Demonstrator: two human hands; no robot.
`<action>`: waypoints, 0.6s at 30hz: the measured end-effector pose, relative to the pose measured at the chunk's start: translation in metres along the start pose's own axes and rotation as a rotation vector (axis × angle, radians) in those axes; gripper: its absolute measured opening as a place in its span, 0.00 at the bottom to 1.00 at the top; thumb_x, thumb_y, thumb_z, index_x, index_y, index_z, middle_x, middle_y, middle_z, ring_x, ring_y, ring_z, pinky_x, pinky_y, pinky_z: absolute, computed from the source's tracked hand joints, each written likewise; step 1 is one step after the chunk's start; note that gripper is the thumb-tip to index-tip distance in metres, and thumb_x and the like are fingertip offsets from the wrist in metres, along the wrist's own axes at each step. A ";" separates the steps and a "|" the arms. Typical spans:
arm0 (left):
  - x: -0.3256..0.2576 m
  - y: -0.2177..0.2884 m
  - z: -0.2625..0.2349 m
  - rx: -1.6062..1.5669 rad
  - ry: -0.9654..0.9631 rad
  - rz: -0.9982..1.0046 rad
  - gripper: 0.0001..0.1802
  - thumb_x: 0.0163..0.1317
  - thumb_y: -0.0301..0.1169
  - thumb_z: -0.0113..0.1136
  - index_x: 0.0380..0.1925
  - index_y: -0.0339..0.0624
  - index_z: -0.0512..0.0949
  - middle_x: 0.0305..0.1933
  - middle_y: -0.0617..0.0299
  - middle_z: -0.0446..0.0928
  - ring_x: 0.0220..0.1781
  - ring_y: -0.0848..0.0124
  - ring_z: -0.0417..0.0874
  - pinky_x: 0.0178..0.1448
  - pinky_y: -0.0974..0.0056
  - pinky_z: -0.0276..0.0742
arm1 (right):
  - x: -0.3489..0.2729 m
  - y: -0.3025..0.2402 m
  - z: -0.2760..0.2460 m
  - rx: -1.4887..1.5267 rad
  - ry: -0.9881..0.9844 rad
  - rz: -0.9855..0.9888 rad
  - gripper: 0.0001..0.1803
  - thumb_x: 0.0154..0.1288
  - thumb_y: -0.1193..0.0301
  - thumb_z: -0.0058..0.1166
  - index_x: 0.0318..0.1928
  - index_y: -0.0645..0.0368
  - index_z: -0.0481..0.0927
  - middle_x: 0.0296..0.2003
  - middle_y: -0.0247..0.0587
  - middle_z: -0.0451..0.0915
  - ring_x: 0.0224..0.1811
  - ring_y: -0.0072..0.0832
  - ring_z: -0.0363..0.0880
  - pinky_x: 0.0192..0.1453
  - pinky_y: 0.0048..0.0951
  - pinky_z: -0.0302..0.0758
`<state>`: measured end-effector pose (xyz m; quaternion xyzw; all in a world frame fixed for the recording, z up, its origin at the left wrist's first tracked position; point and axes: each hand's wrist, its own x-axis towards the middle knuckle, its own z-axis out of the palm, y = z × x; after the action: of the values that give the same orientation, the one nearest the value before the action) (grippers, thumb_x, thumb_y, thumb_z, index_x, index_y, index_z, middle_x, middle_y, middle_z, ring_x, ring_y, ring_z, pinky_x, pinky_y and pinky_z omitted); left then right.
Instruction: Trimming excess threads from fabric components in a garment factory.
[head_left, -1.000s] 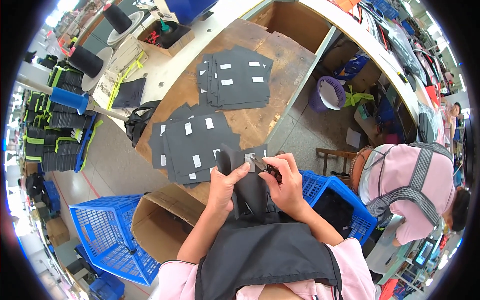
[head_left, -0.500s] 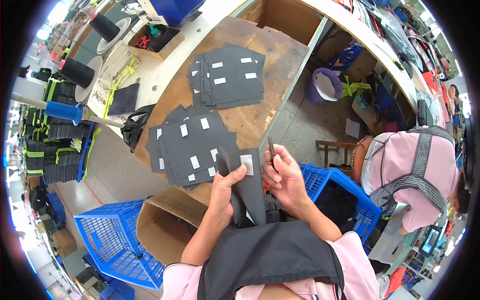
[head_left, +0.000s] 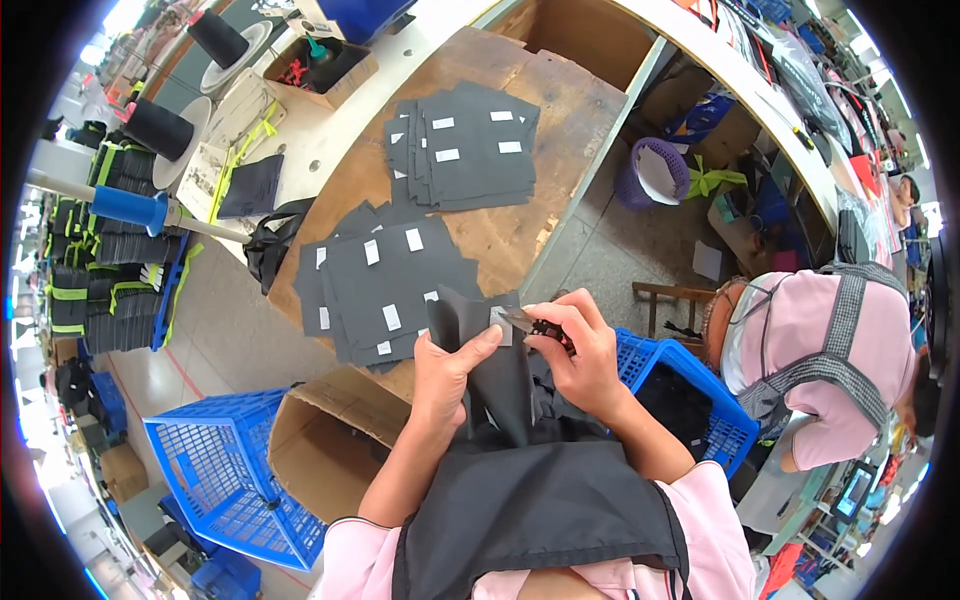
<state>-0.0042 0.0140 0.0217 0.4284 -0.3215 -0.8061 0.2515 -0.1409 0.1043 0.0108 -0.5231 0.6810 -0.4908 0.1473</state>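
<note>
Left hand (head_left: 447, 372) grips a black fabric piece (head_left: 490, 360) upright, thumb pressed on it. Right hand (head_left: 583, 352) closed on small snips (head_left: 530, 323) at its white label (head_left: 496, 316), just over the wooden table (head_left: 560, 110) edge. Two black piece stacks (head_left: 385, 285) beyond; blue crates (head_left: 225, 480) flank.

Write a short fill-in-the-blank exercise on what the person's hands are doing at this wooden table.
1. The left hand holds up a black fabric piece bearing a small ____ label.
2. The right hand pinches small ____ at that label.
3. Two stacks of black pieces lie on the ____ table.
4. Left of the cardboard box stands a ____ plastic crate.

Missing words: white; snips; wooden; blue
</note>
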 end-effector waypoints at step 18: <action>0.007 0.001 -0.013 0.062 -0.053 -0.047 0.12 0.52 0.28 0.67 0.37 0.37 0.78 0.34 0.63 0.80 0.36 0.75 0.78 0.43 0.69 0.73 | 0.009 -0.001 -0.003 0.017 0.008 0.030 0.14 0.49 0.83 0.60 0.39 0.61 0.77 0.30 0.39 0.72 0.28 0.28 0.74 0.30 0.26 0.71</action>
<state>0.0032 0.0043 0.0129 0.4219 -0.3427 -0.8125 0.2107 -0.1462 0.0987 0.0157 -0.5098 0.6851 -0.4963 0.1563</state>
